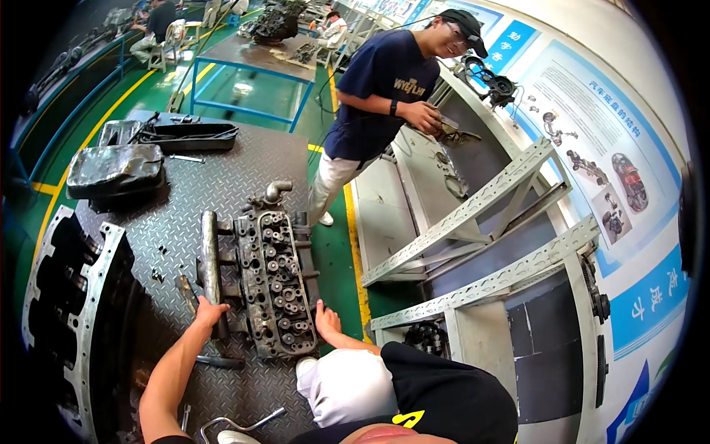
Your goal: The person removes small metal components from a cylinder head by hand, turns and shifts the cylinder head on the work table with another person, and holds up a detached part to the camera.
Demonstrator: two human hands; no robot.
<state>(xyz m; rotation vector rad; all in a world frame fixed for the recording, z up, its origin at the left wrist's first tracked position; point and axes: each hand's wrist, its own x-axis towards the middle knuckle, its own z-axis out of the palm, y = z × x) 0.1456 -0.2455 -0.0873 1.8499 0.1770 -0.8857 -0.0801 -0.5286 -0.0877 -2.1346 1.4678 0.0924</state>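
Observation:
A greasy engine cylinder head (277, 288) with valve springs on top lies lengthwise on the tread-plate bench in front of me. Along its left side runs a manifold pipe (211, 251), and a curved outlet elbow (277, 191) sticks up at its far end. My left hand (211, 312) is closed on the near part of the manifold pipe, its lower fingers partly hidden. My right hand (327, 323) grips the right edge of the cylinder head near its close end, with some fingers out of sight behind that edge.
A bare engine block (78, 311) stands at the left. Oil pans (115, 174) and a spanner (187, 157) lie at the bench's far end; a bent bar (240, 423) lies nearest me. Another person (381, 96) stands beyond, holding a dark part. Metal racks (473, 229) line the right.

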